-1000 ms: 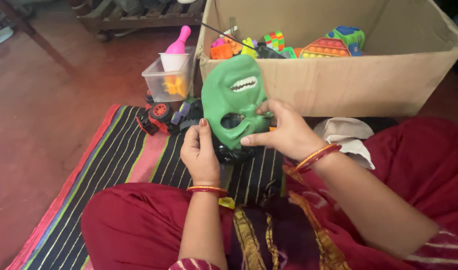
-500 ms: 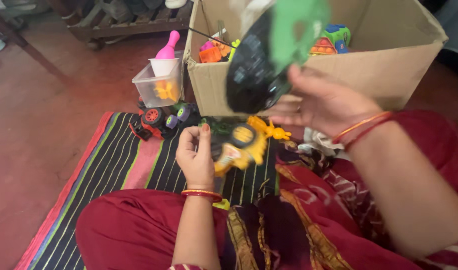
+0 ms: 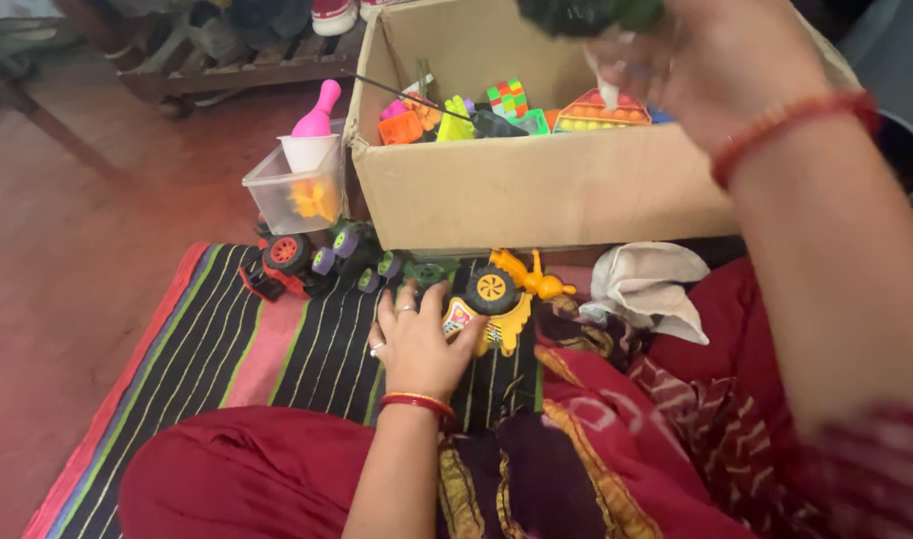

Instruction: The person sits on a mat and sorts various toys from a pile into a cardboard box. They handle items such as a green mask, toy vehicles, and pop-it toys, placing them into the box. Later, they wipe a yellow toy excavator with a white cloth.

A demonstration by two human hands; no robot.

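1. Head view, right hand: the right hand (image 3: 736, 70) is reaching high over the cardboard box (image 3: 536, 190), at the top edge of the frame. Its fingers are closing on a dark green and black item (image 3: 588, 14), mostly cut off by the frame edge and blurred; its exact kind cannot be told here.
2. Head view, left hand: the left hand (image 3: 417, 344) is resting low on the striped mat (image 3: 227, 339), fingers spread apart and holding nothing. Its fingertips are lying just beside, possibly touching, the yellow toy vehicle (image 3: 496, 299).
3. Key relation: the yellow toy vehicle is lying directly ahead of and slightly right of the left hand, its long axis running diagonally toward the box. The left hand is much nearer to it; the right hand is well apart, above the box.
4. Containers:
 - The cardboard box is standing open beyond the mat and is holding mixed toys: a rainbow pop-bubble toy (image 3: 601, 110), a colour cube puzzle (image 3: 508, 97) and an orange block (image 3: 409, 128).
 - The clear plastic tub (image 3: 292, 185), just left of the box, is holding a white cup with a pink bowling pin (image 3: 318, 108) and a yellow-orange toy.
5. Surroundings: a red toy truck (image 3: 282, 262) and purple-wheeled toy cars (image 3: 352, 250) are sitting on the mat in front of the tub; a white cloth (image 3: 646, 284) is lying to the right, against the red garment.
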